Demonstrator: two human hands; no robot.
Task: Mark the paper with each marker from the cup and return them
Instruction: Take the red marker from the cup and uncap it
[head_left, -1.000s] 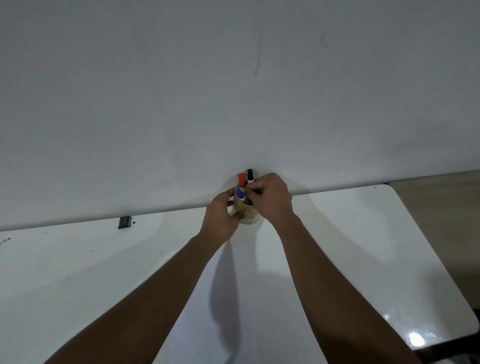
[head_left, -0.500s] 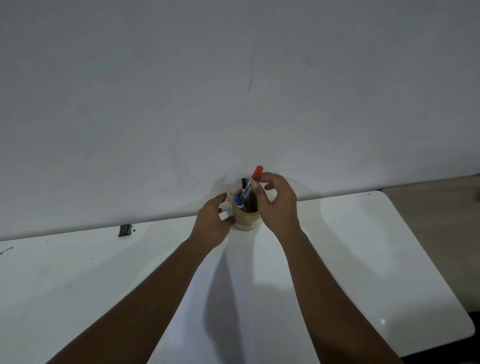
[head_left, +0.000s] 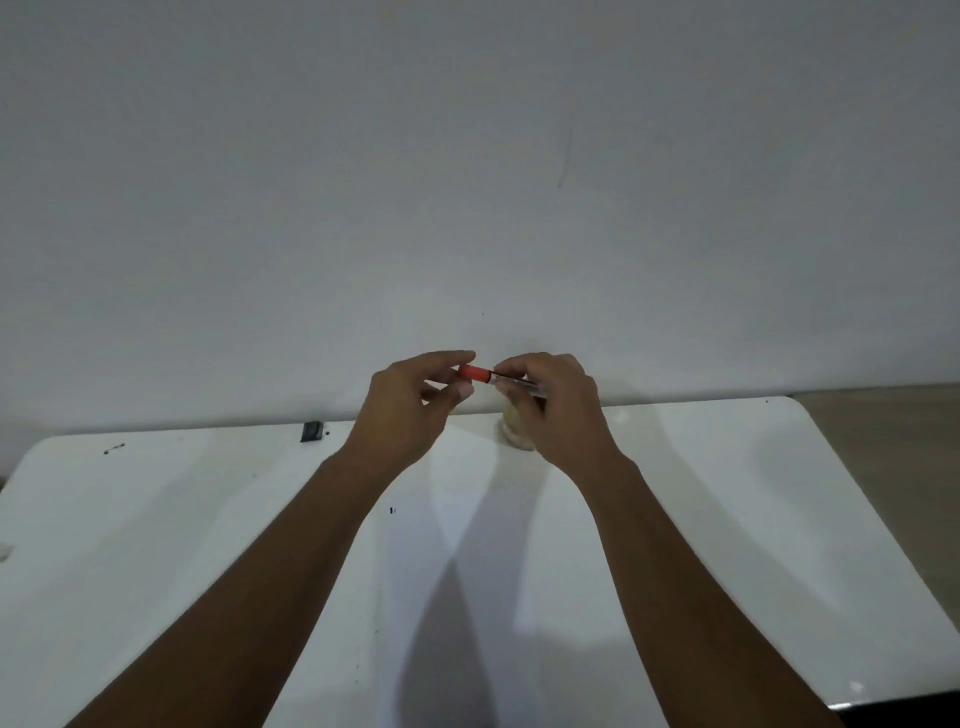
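My right hand (head_left: 558, 402) grips the barrel of a red-capped marker (head_left: 475, 373), held roughly level above the table with the cap pointing left. My left hand (head_left: 410, 405) pinches the red cap between thumb and fingertips. The tan cup (head_left: 514, 432) stands at the table's far edge by the wall, mostly hidden behind my right hand; the other markers in it are out of sight. A white sheet of paper (head_left: 415, 535) lies on the table between my forearms, with a small dark mark near its upper left.
The white table (head_left: 753, 493) has a rounded far right corner and a near right edge. A small black object (head_left: 311, 431) sits at the far edge on the left, with dark specks beside it. A plain white wall rises directly behind the table.
My right hand lifted the red marker out of the cup and turned it level. My left hand let go of the cup and took hold of the red cap.
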